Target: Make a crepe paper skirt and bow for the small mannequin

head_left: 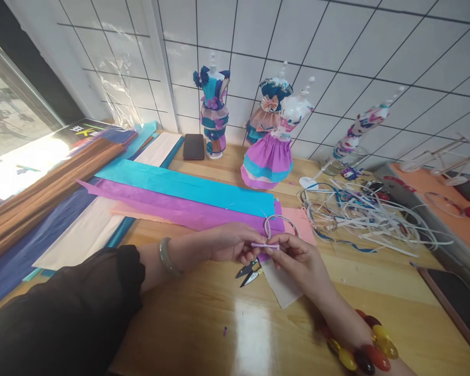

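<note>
Both my hands meet over the wooden table and pinch a small folded strip of purple and white ribbon. My left hand grips its left end with closed fingers. My right hand grips the right end, and a thin white loop rises from the strip. Small black thread snips lie on the table just below my hands. A white paper piece lies under my right hand. Purple crepe paper and blue crepe paper stretch out behind.
Several small dress-form dolls in paper dresses stand by the tiled wall. A black phone lies near them. A tangle of white and blue strips fills the right. Brown, dark blue and white sheets cover the left. A tablet sits at right.
</note>
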Demonstrator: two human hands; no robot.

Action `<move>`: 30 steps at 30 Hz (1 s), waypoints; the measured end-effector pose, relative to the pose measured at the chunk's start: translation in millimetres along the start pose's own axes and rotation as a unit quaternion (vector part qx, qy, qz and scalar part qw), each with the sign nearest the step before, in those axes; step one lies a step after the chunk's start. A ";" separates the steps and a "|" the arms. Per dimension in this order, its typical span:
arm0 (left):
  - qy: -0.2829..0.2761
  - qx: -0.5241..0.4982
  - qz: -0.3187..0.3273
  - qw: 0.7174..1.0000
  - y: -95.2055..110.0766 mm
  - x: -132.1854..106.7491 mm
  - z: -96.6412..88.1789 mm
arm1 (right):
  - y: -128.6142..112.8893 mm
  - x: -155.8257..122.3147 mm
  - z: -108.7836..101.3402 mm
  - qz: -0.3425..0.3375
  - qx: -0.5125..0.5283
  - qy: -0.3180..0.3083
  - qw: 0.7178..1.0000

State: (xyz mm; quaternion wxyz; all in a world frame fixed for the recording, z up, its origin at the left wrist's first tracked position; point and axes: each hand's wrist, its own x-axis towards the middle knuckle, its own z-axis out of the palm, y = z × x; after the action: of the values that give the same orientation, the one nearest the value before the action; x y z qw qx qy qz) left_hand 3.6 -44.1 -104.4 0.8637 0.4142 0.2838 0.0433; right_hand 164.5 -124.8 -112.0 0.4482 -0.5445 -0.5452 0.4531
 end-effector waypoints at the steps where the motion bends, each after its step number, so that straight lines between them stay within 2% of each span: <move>1: 0.002 0.004 0.004 1.000 -0.1 0.2 0.3 | -0.3 0.2 -0.4 0.000 -0.001 0.004 1.000; 5: 0.006 0.030 0.028 0.999 0.6 1.0 1.5 | -2.6 0.3 -2.0 0.001 -0.015 0.013 1.000; 9: -0.021 0.046 0.049 0.998 -1.5 1.8 1.1 | -6.7 -0.3 -1.7 0.005 -0.012 -0.015 1.000; 11: -0.014 0.035 0.067 0.997 -4.9 3.3 -0.8 | -9.3 -0.5 -0.9 0.002 -0.010 -0.018 1.000; 16: 0.038 0.003 0.135 0.990 -11.4 8.1 -5.5 | -12.3 0.5 -0.9 0.012 -0.033 0.000 0.999; 20: 0.081 0.049 0.198 0.976 -8.7 7.2 -2.3 | -6.9 2.1 -4.0 0.020 -0.034 0.021 0.999; 25: 0.138 0.127 0.278 0.942 -4.8 3.7 2.3 | 0.6 3.2 -7.0 0.032 -0.015 0.058 0.998; 30: 0.175 0.152 0.306 0.924 -4.4 1.6 4.9 | 2.7 4.1 -7.3 0.046 -0.005 0.057 0.997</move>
State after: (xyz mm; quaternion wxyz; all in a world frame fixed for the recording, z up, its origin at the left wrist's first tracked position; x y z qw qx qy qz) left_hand 6.8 -49.9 -106.0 0.6718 0.5931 0.2931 0.3331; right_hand 172.2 -120.7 -113.3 0.4547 -0.5960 -0.4952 0.4391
